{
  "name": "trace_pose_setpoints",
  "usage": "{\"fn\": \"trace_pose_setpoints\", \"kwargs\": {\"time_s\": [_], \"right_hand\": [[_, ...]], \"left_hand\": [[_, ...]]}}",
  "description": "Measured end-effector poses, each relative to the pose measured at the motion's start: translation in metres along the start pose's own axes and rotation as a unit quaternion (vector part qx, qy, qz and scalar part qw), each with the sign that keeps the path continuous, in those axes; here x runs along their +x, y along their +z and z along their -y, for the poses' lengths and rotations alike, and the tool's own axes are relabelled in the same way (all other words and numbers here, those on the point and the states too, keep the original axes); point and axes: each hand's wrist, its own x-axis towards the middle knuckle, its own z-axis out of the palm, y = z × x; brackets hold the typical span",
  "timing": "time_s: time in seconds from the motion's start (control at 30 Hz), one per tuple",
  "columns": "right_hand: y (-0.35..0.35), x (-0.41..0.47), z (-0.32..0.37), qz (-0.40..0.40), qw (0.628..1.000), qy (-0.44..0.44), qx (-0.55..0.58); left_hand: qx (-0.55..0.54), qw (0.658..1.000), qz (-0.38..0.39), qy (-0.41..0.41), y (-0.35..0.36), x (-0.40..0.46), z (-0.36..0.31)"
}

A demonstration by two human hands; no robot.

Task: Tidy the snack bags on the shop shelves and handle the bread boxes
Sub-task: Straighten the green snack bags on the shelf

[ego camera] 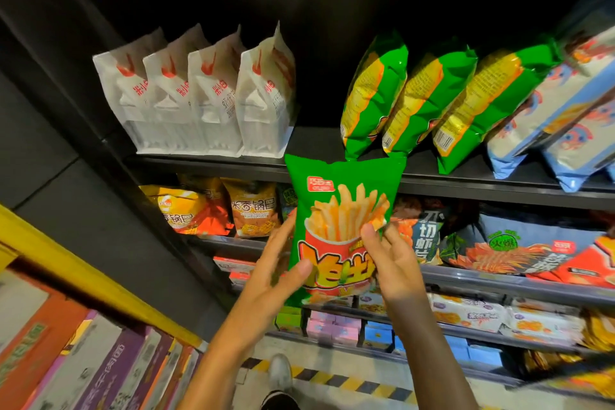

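Evidently both hands, the left hand and right hand, clasp the glossy green fries-print snack bag upright just below the black top shelf, presumably to slot it beside the leaning green bags.

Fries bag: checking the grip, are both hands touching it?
Touching. The head view shows the left hand thumb and right hand fingers pressed on the fries bag front.

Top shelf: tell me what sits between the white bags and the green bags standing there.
Nothing: the head view shows bare dark shelf between the white bags and the green bags.
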Motion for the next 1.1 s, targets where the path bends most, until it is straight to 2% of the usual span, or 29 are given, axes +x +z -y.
{"fn": "trace_pose_setpoints", "kwargs": {"time_s": [0.1,0.17,0.3,0.37,0.67,0.83,0.93,1.1], "right_hand": [[0.006,-0.001,0.002,-0.032,0.996,-0.073,-0.04],[0.007,-0.004,0.006,-0.016,0.992,-0.108,-0.06],[0.003,-0.015,0.021,0.062,0.989,-0.116,-0.072],[0.004,-0.017,0.024,0.082,0.987,-0.114,-0.073],[0.004,-0.026,0.021,0.117,0.982,-0.114,-0.091],[-0.004,-0.029,0.021,0.138,0.982,-0.089,-0.09],[-0.005,-0.028,0.025,0.147,0.981,-0.081,-0.098],[-0.016,-0.021,0.02,0.101,0.989,-0.073,-0.079]], "left_hand": [[0.006,0.999,-0.044,0.015,0.006,0.004,0.002],[-0.007,0.995,-0.099,0.014,0.008,0.01,0.005],[-0.157,0.968,-0.184,-0.073,0.011,0.021,0.012],[-0.186,0.956,-0.203,-0.105,0.015,0.023,0.011],[-0.147,0.964,-0.192,-0.113,0.02,0.018,0.011],[-0.074,0.978,-0.183,-0.064,0.022,0.015,0.003],[-0.034,0.991,-0.129,-0.019,0.019,0.014,0.001],[-0.056,0.997,-0.053,0.008,0.01,0.005,-0.008]]}}
